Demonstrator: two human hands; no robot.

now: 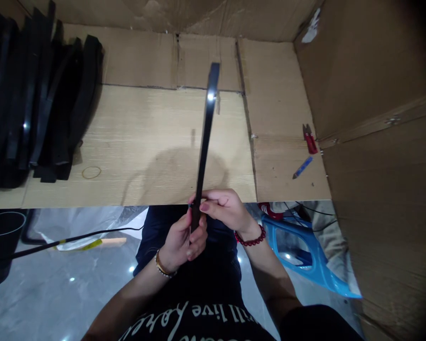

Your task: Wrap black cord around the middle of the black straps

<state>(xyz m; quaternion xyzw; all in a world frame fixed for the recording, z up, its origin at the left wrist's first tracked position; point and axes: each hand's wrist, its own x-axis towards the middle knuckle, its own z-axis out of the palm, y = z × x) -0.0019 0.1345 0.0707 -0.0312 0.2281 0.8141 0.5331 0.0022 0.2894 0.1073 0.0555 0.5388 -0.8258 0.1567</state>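
Observation:
A long black strip (206, 128) stands nearly upright over the front edge of the table, leaning slightly right at its top. Its lower end is wrapped by the fingers of my left hand (181, 240). Just above, my right hand (227, 208) pinches the same strip between thumb and fingers. Part of the strip's lower end is hidden behind the fingers. Many similar black strips (57, 109) lie in a pile at the left of the table.
Red-handled snips (309, 139) and a blue pen-like tool (303, 167) lie on the cardboard-covered table (280, 113) at the right. A rubber band (91, 172) rests near the pile. Cardboard walls (369, 61) rise at the back and right. A blue plastic stool (314, 251) is below.

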